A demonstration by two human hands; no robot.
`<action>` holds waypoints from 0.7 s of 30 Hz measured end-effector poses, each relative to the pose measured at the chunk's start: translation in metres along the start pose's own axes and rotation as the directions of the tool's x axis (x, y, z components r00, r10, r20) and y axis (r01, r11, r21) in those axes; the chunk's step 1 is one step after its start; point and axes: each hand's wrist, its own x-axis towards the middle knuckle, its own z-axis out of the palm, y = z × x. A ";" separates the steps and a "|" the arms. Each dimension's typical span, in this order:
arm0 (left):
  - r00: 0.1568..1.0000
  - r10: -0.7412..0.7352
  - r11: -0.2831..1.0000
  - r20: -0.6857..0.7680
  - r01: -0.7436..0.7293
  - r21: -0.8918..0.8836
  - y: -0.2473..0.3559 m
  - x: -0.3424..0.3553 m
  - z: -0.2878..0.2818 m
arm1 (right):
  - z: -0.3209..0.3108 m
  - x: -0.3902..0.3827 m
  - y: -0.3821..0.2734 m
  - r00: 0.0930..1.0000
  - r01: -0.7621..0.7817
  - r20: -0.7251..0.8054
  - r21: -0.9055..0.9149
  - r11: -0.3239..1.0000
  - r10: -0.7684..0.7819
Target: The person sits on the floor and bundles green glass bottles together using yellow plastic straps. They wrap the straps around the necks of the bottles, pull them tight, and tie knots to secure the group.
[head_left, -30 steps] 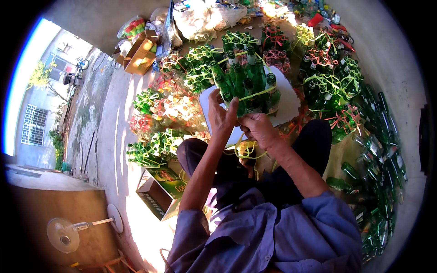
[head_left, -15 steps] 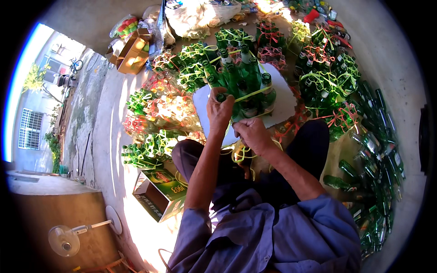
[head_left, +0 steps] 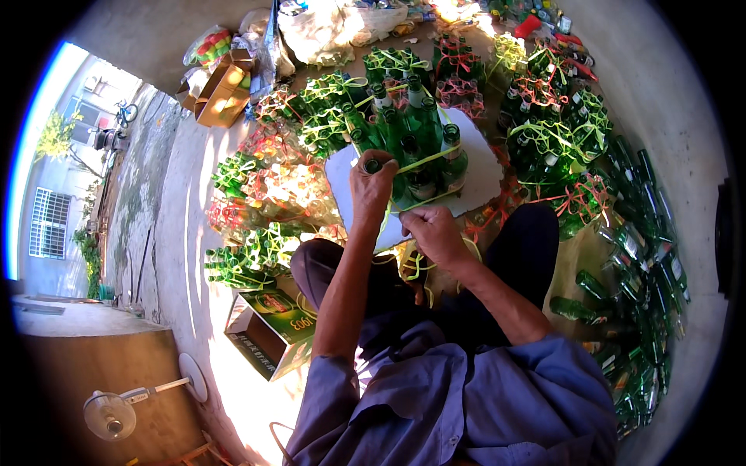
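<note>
A cluster of green glass bottles (head_left: 423, 128) stands upright on a white board (head_left: 482, 175) in front of me. A yellow-green plastic strap (head_left: 420, 163) runs around and across their necks. My left hand (head_left: 371, 190) is closed around the neck of the nearest left bottle (head_left: 374, 165), whose mouth shows above the fingers. Just to its right, my right hand (head_left: 437, 235) is closed in a pinch on the strap, low beside the near bottles. The fingertips partly hide the strap there. More loose strap hangs below, between my knees.
Strapped bundles of bottles (head_left: 268, 182) surround the board on the left, back and right. Loose green bottles (head_left: 641, 264) are heaped along the right wall. An open green carton (head_left: 272, 330) lies at left, near a fan (head_left: 109, 415). Cardboard boxes (head_left: 221, 93) and plastic bags (head_left: 318, 31) stand at the back.
My right hand has shifted slightly toward me and to the right. A piece of strap now shows between my hands. My left hand stays on the same bottle neck.
</note>
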 end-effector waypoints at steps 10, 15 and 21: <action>0.999 -0.025 0.975 -0.022 0.029 0.222 -0.001 -0.001 -0.004 | 0.012 -0.007 -0.004 0.999 0.040 -0.001 -0.042 0.998 -0.040; 0.998 0.007 0.935 -0.062 0.016 0.355 0.015 -0.006 -0.007 | 0.015 -0.006 -0.003 1.000 0.012 0.005 -0.004 1.000 -0.012; 0.991 0.023 0.917 -0.130 0.031 0.398 0.020 -0.018 -0.002 | 0.011 -0.010 -0.003 1.000 -0.025 -0.018 0.035 0.999 0.025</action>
